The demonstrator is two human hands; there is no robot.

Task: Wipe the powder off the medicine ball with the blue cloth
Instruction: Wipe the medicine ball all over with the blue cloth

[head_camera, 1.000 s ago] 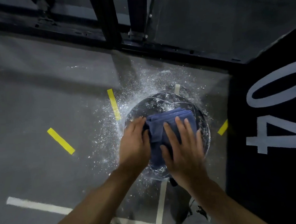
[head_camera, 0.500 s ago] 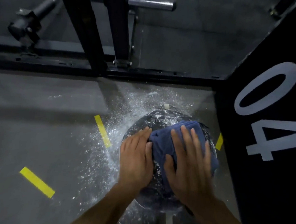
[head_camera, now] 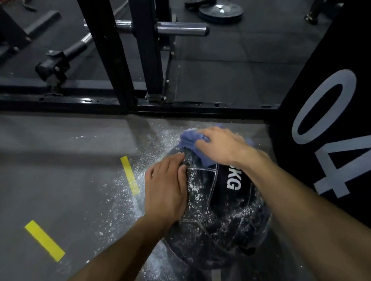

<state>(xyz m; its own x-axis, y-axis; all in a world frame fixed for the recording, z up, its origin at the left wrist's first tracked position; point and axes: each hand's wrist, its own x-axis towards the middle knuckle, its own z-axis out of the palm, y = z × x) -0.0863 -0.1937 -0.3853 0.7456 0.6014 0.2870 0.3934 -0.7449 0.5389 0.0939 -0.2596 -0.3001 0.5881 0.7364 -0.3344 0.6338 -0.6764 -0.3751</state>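
Blue cloth (head_camera: 190, 141) mostly hidden under flat right hand (head_camera: 222, 145); now at medicine ball (head_camera: 217, 206) far side. Left hand (head_camera: 165, 191) flat, steadying. "KG" newly exposed, digit covered.

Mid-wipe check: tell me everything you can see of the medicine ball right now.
The medicine ball is black, seemingly leather-like panels joined by thin seams, with white "KG" lettering on top; the number before it is hidden. It sits on the grey floor beside a black box. White powder still speckles its near and left faces. The left hand rests flat on its left side; the right hand presses the blue cloth against its far top.
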